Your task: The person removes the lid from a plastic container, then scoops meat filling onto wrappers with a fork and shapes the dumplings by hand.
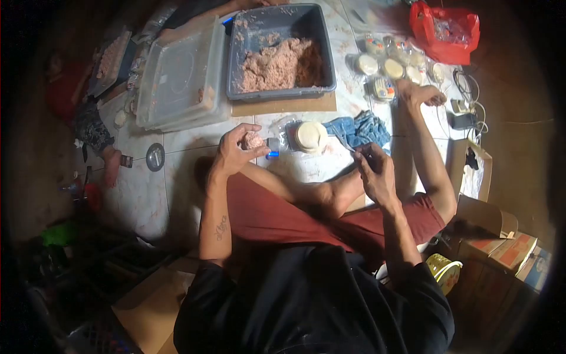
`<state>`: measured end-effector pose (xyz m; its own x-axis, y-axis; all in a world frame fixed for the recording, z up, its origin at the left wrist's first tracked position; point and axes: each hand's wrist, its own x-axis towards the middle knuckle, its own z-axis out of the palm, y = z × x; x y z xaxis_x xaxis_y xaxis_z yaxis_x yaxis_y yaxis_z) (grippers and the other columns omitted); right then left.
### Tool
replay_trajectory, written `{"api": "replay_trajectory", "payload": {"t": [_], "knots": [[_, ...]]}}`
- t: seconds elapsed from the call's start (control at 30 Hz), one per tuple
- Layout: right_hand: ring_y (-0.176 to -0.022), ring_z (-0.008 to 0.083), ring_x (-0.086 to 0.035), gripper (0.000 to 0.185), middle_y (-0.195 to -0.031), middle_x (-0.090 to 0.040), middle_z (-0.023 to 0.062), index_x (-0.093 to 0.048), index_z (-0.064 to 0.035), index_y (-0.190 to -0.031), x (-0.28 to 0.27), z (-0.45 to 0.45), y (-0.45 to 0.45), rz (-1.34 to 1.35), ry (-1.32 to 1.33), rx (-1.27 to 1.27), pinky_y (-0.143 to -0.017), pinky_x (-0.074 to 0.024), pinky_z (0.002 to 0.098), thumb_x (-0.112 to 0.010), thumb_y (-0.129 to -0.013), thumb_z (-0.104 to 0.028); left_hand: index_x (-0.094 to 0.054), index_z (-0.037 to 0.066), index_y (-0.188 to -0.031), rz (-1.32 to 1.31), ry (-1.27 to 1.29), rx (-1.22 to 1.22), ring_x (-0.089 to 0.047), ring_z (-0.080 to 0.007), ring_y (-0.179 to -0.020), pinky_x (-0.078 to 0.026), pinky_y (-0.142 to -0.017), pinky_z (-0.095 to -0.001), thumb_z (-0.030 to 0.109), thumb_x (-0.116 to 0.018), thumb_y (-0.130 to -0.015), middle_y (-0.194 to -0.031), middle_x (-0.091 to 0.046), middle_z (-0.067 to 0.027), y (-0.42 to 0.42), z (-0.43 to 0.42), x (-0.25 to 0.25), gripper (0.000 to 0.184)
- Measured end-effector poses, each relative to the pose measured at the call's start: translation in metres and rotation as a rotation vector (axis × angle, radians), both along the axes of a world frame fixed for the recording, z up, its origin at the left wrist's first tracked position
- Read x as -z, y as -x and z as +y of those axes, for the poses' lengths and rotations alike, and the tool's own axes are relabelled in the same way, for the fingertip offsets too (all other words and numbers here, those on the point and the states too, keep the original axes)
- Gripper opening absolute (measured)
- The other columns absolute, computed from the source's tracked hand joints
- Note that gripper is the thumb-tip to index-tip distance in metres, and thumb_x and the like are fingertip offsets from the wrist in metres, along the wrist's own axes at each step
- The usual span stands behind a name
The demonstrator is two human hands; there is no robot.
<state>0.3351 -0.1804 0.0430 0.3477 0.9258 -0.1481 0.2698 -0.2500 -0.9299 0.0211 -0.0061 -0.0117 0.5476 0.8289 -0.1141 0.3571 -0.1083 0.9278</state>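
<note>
My left hand [231, 154] curls its thumb and fingers around a small lump of pink minced meat [253, 140]. My right hand [377, 176] pinches a thin, pale utensil [348, 147], whose kind I cannot make out. Between the hands, a stack of round, cream-coloured wrappers [311, 137] lies on clear plastic. A crumpled blue cloth [361, 128] sits just beyond my right hand. Close to my left fingertips is a small grey and blue object [273, 147]. Farther out, a grey tub [330, 71] holds a large mound of minced meat [280, 66].
Left of the tub are stacked translucent plastic boxes [177, 76]. Packs of wrappers [394, 69] and a red plastic bag [448, 29] lie at the back right. Cables and an adapter [464, 121] are at the right. Another person's leg [110, 165] is at the left.
</note>
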Motion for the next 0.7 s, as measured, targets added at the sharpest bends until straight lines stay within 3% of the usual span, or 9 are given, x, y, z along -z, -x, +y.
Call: {"api": "replay_trajectory", "payload": {"t": [0.17,0.23,0.27,0.4,0.7], "knots": [[-0.075,0.0127,-0.055,0.012,-0.080,-0.063,0.0081,-0.062,0.0043,-0.098,0.006,-0.001,0.000,0.010,-0.003,0.025,-0.069,-0.0471,0.0297,-0.062,-0.097,-0.007,-0.063,0.004,-0.105,0.217,-0.191,0.029,-0.064,-0.0133,-0.082,-0.053,-0.073,-0.0322,0.017,-0.089,-0.075,-0.089,-0.069,-0.0048,-0.011,0.014,0.024,0.041],[-0.076,0.0143,-0.056,0.012,-0.081,-0.062,0.0101,-0.063,0.0039,-0.099,0.010,-0.001,-0.003,-0.083,-0.020,0.005,-0.070,-0.0474,0.0303,-0.063,-0.096,-0.008,-0.062,0.005,-0.104,0.288,-0.303,0.071,-0.065,-0.0215,-0.080,-0.052,-0.073,-0.0356,0.018,-0.088,-0.074,-0.090,-0.068,-0.0103,-0.018,0.016,0.048,0.042],[-0.076,0.0143,-0.056,0.012,-0.081,-0.062,0.0101,-0.063,0.0039,-0.099,0.011,-0.002,-0.003,-0.082,-0.020,0.007,-0.070,-0.0474,0.0303,-0.063,-0.096,-0.008,-0.061,0.005,-0.104,0.396,-0.244,0.091,-0.065,-0.0326,-0.086,-0.052,-0.078,-0.0415,0.015,-0.085,-0.075,-0.095,-0.067,-0.0149,-0.023,0.015,0.056,0.039],[-0.075,0.0169,-0.057,0.012,-0.081,-0.062,0.0111,-0.065,0.0027,-0.101,0.024,-0.007,-0.008,-0.123,-0.013,-0.005,-0.070,-0.0478,0.0319,-0.063,-0.095,-0.008,-0.057,0.005,-0.104,0.409,-0.373,0.171,-0.059,-0.0415,-0.101,-0.048,-0.085,-0.0505,0.014,-0.078,-0.076,-0.102,-0.062,-0.0173,-0.036,0.010,0.081,0.037],[-0.075,0.0176,-0.058,0.013,-0.082,-0.064,0.0122,-0.065,0.0035,-0.101,0.034,-0.007,-0.007,-0.049,-0.008,0.010,-0.070,-0.0483,0.0326,-0.063,-0.095,-0.008,-0.052,0.005,-0.113,0.508,-0.332,0.127,-0.058,-0.0435,-0.104,-0.048,-0.088,-0.0511,0.015,-0.081,-0.074,-0.107,-0.058,-0.0204,-0.045,-0.001,0.083,0.049]]}}
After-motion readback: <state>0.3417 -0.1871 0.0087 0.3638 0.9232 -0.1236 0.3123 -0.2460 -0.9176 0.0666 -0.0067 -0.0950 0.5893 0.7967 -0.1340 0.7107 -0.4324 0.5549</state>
